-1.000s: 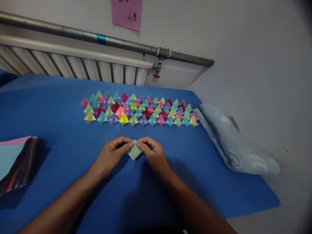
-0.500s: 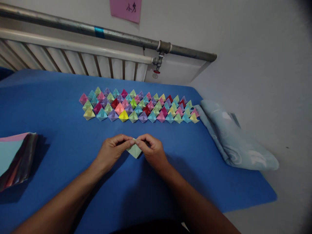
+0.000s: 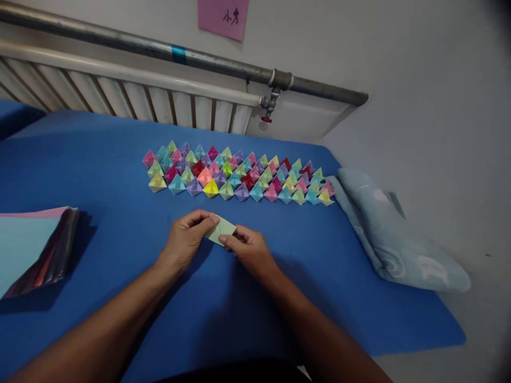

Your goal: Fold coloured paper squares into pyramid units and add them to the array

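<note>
A small folded piece of pale green paper [image 3: 224, 226], with a crease down its middle, is held between both hands above the blue surface. My left hand [image 3: 187, 234] pinches its left corner between thumb and fingers. On the lower right side, my right hand [image 3: 249, 247] grips it, the thumb lying on the front face and the fingers behind. Beyond the hands stand several rows of folded paper boats [image 3: 226, 190] in many colours, closely spaced.
At the left lies a thick stack of coloured paper [image 3: 27, 239], light blue on top. A folded pale blue blanket [image 3: 399, 239] rests at the right edge of the blue surface [image 3: 131, 324]. Behind are a radiator [image 3: 159, 106], a metal pipe [image 3: 223, 65] and a red-handled valve [image 3: 266, 119].
The green paper has turned in my hands, its lower point no longer facing me. My right hand has shifted from the top corner down to the lower right side. The view has swung slightly left.
</note>
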The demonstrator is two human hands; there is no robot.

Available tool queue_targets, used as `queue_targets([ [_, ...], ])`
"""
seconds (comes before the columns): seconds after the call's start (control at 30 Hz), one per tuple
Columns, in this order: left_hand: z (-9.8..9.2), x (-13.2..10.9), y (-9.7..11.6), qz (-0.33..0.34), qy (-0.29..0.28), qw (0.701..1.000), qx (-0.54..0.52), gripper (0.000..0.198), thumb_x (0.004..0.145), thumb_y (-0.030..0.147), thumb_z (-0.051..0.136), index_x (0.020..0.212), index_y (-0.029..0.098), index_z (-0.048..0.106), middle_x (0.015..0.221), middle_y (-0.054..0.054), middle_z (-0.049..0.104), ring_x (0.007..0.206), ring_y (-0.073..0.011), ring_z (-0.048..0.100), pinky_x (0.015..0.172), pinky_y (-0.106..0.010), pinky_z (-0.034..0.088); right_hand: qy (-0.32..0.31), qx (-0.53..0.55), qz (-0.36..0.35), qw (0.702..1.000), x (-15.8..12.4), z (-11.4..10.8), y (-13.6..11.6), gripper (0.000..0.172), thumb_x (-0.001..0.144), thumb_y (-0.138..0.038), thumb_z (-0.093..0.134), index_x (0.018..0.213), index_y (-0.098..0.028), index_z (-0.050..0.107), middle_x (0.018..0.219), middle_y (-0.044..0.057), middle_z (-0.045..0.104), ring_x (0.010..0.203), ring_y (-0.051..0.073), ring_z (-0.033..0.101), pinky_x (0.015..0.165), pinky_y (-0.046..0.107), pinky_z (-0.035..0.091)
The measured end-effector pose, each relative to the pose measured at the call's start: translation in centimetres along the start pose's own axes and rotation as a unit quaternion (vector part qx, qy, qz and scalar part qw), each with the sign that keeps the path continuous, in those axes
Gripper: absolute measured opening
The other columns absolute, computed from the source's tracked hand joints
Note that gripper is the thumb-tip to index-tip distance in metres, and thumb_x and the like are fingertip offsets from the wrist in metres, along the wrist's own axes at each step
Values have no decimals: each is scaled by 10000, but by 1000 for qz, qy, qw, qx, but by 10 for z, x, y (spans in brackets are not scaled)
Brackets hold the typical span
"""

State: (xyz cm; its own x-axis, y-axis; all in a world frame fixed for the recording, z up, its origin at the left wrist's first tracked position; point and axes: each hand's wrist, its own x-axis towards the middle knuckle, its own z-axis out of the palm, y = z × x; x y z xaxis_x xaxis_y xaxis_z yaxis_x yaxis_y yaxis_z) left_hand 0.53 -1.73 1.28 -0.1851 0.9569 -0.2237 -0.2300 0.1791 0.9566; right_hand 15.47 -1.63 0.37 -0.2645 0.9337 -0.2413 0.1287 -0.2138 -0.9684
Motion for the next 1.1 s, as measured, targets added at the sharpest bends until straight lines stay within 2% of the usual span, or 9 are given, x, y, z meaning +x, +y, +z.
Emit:
queue_targets([
  [0.27, -1, 3, -4, -7, 14, 1000, -26, 160, 586, 310, 797, 620, 181, 709, 600, 27, 614, 590, -95, 497, 573, -227, 394, -22, 3, 23, 999, 0, 1, 2, 212, 723, -388, 634, 649, -192, 595, 573, -42, 534, 519, 82, 443, 498, 220, 317],
  [0.5, -5, 6, -2, -9, 14, 1000, -24, 190, 591, 336, 797, 640, 178, 703, 599, 31, 628, 567, -91, 517, 563, -226, 410, -35, 14, 64, 997, 0, 3, 1, 221, 727, -390, 650, 660, -184, 604, 568, -54, 522, 435, 57, 404, 431, 209, 296],
  [0.7, -6, 8, -2, -5, 19, 1000, -14, 196, 580, 338, 793, 621, 178, 688, 580, 32, 615, 548, -91, 503, 541, -228, 394, -45, 47, 64, 996, -2, 5, -1, 217, 742, -363, 629, 635, -194, 545, 567, -58, 525, 446, 53, 392, 432, 198, 289],
  [0.9, -9, 13, -10, 7, 14, 1000, -4, 202, 612, 345, 793, 640, 175, 688, 599, 21, 616, 556, -96, 496, 540, -232, 384, -43, 57, 71, 995, -3, 5, -3, 248, 710, -420, 650, 658, -187, 582, 556, -58, 517, 436, 59, 417, 431, 210, 306],
  [1.1, -7, 13, -8, -4, 8, 999, -31, 225, 583, 346, 809, 627, 171, 675, 584, 25, 604, 552, -94, 496, 540, -228, 392, -43, 79, 79, 993, -4, 5, -3, 273, 674, -416, 692, 633, -194, 539, 547, -63, 518, 445, 50, 382, 426, 199, 269],
])
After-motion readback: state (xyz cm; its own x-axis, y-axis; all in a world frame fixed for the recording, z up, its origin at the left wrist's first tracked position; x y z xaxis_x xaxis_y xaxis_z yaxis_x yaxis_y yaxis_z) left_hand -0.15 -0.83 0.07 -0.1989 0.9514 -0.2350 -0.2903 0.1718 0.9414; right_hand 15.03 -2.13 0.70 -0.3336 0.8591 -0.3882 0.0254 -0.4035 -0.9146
